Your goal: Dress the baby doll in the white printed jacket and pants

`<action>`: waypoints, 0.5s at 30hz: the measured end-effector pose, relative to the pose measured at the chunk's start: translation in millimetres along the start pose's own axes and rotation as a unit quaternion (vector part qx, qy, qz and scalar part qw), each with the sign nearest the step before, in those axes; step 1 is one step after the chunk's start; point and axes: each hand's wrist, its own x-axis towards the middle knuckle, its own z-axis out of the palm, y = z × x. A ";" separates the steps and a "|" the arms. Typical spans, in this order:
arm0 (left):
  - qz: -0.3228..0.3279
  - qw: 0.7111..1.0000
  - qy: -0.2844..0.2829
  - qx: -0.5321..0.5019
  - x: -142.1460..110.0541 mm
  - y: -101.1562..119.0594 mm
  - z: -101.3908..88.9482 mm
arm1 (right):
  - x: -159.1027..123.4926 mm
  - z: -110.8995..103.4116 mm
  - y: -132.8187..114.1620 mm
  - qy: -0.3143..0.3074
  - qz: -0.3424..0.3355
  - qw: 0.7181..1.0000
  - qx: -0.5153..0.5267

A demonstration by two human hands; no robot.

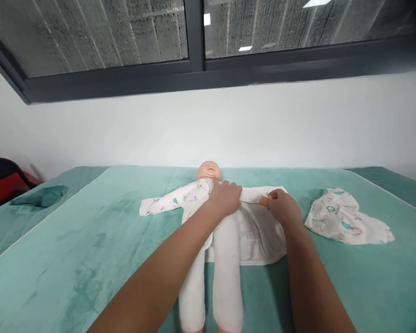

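Note:
A baby doll (227, 273) with a white cloth body lies on its back, head toward the wall. It wears a white printed baby shirt (194, 194), one sleeve stretched out to the left over its arm. The shirt's other half lies opened out on the right, showing its plain inner side. My left hand (225, 199) is closed at the doll's chest and shoulder; its fingertips are partly hidden. Beside the doll's hand (264, 200), my right hand (284, 206) pinches the edge of the right sleeve (272, 190).
A second printed white garment (348, 219) lies crumpled on the right. Green plush cloth (90, 259) covers the surface up to the white wall (135, 134). A dark-framed window (194, 69) is above. At the far left is a black and red object (5, 185).

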 end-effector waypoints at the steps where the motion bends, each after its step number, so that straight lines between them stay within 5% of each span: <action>1: 0.012 1.000 -0.013 0.013 6.2 5.3 2.7 | 1.7 0.6 2.1 0.005 -0.004 1.000 0.027; 5: 0.037 0.998 -0.030 0.029 27.9 15.7 11.9 | 6.5 1.2 10.4 0.046 0.012 0.985 0.167; 10: 0.030 0.999 -0.012 0.027 30.8 0.3 1.7 | 11.8 1.8 13.8 0.144 0.016 0.944 0.296; 15: 0.035 0.999 -0.002 0.026 18.0 -15.3 -16.0 | 10.0 8.3 -1.4 0.043 0.002 0.984 0.172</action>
